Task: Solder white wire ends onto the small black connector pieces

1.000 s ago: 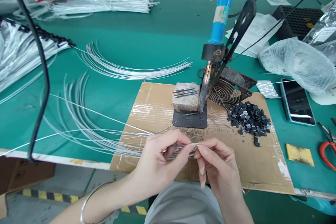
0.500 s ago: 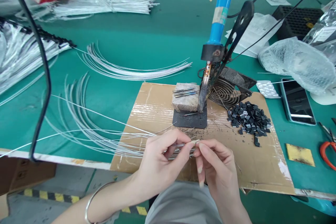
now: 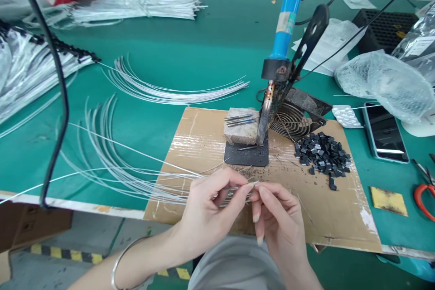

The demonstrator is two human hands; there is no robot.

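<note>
A loose bundle of thin white wires (image 3: 136,183) runs from the left into my left hand (image 3: 215,208), whose fingers are closed around the wires. Its thumb and forefinger pinch near the wire ends. Meeting them fingertip to fingertip, my right hand (image 3: 280,217) pinches at the same spot; whatever lies in that pinch is too small to make out. Both hands hover over a cardboard sheet (image 3: 200,136). Just beyond them a blue-handled soldering iron (image 3: 283,27) hangs in a black bracket, its tip beside a pale block (image 3: 240,132) with thin metal rods on top.
Small black connector pieces (image 3: 322,156) lie heaped at the right of the cardboard, near a round fan grille (image 3: 290,120). Farther right are a phone (image 3: 385,133), a yellow sponge (image 3: 388,200) and orange-handled scissors (image 3: 424,199). A black cable (image 3: 56,86) crosses the left side.
The hands keep almost the same pose, fingertips still together. The whole view has shifted very slightly; the right fingers have moved only a little.
</note>
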